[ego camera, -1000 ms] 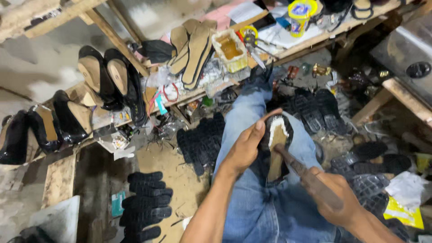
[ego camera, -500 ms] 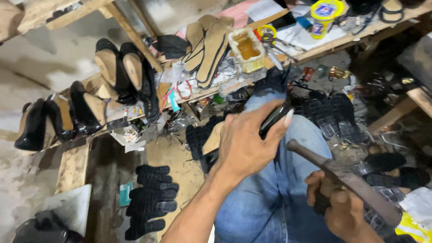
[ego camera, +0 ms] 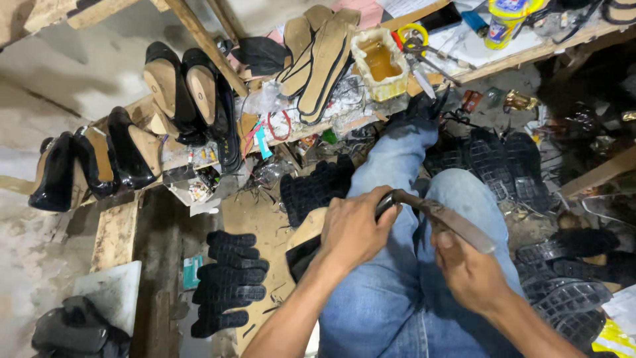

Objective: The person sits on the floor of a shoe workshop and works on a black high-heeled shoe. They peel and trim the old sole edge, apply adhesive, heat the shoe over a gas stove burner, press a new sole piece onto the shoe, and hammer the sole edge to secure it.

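We see the left hand [ego camera: 354, 229] clamping the black tan-lined shoe [ego camera: 311, 242] on the lap, fingers closed, while the right hand [ego camera: 467, 268] has lowered the worn metal hammer [ego camera: 440, 215] back onto it.

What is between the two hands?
In the head view, a worn metal tool bridges the gap between the left hand, gripping a black shoe, and the right hand, above a jeans-clad knee.

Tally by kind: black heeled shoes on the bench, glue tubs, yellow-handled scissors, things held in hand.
Black heeled shoes: 5
Glue tub: 1
Scissors: 1
Shoe in left hand: 1
Tool in right hand: 1
Total: 9
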